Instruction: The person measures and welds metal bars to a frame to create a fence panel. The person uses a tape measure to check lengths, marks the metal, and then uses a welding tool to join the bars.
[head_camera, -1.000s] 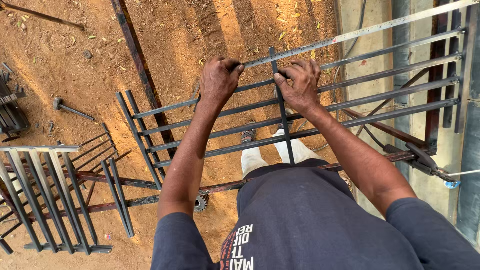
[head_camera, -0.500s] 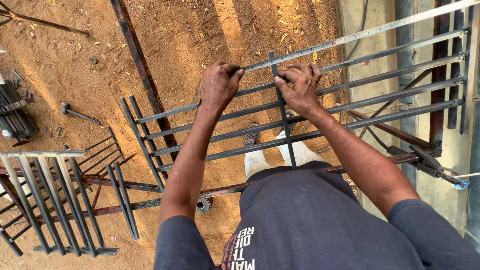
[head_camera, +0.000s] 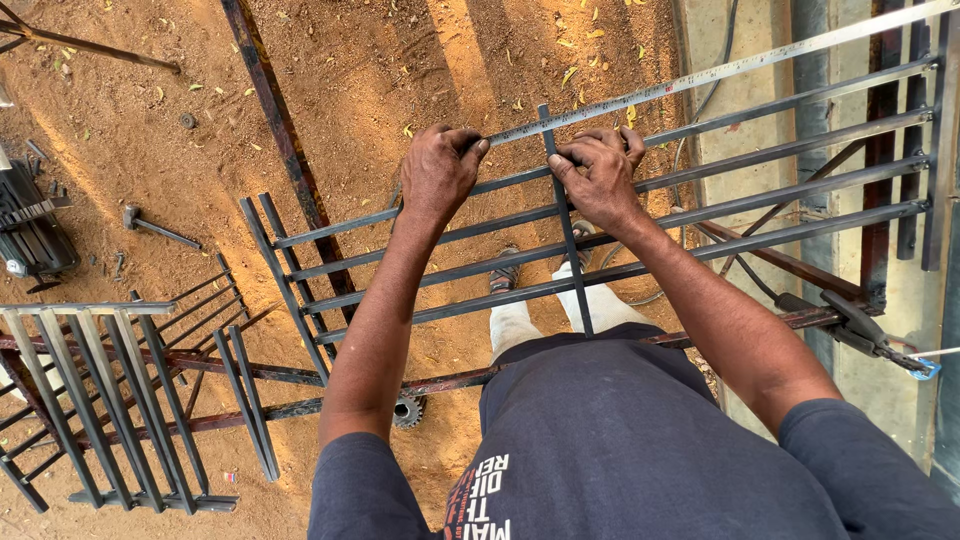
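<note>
So the metal grille frame (head_camera: 760, 190) lies flat in front of the person, its long bars running from about 8 o'clock up to 2 o'clock across the view. A long steel ruler (head_camera: 700, 75) sits along the top bar on the same line, its far end pointing off toward 2 o'clock. One short cross bar (head_camera: 566, 230) cuts over the long ones, running roughly 12 to 6. The left hand (head_camera: 438, 172) is curled around the near end of the ruler and the top bar, fingers wrapped over. The right hand (head_camera: 600, 175) is clenched on the top bar just right of the cross bar. Over at 8 o'clock, a second grille (head_camera: 110, 400) rests on the dirt ground (head_camera: 400, 60), with a hammer (head_camera: 150, 225) at 9 o'clock.
</note>
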